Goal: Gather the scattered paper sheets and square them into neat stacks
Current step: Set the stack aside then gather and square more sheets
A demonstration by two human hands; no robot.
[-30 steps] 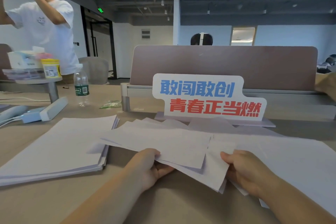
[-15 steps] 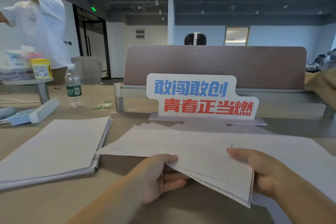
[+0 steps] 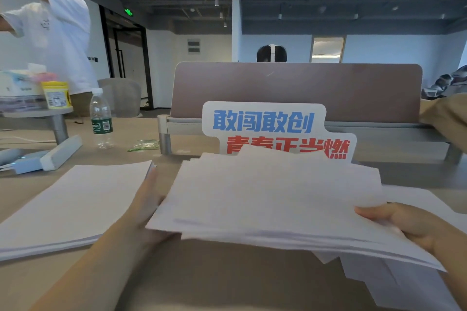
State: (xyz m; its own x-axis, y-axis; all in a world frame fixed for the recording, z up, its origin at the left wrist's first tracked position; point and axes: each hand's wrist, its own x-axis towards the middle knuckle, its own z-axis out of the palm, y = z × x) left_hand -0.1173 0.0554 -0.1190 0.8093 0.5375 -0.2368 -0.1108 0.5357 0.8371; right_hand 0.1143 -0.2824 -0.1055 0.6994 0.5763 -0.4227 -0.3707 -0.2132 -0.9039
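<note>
A loose bundle of white paper sheets point(image 3: 273, 199) is lifted off the brown desk point(image 3: 202, 283), its edges uneven and fanned at the far end. My left hand point(image 3: 146, 207) grips its left edge, fingers mostly hidden under the paper. My right hand point(image 3: 401, 225) grips the right edge, thumb on top. A squared stack of sheets point(image 3: 73, 204) lies flat on the desk to the left. More loose sheets point(image 3: 394, 278) lie under the bundle at the right.
A white sign with blue and red characters point(image 3: 267, 124) stands behind the bundle, before a brown desk divider point(image 3: 298, 88). A water bottle point(image 3: 101, 118), a green wrapper point(image 3: 144, 145) and a white power strip point(image 3: 60, 153) sit at back left. A person in white point(image 3: 55, 30) stands far left.
Both hands have raised the bundle off the desk and tilted its far end up, so it now covers the sign's lower part. The sheets are drawn closer together.
</note>
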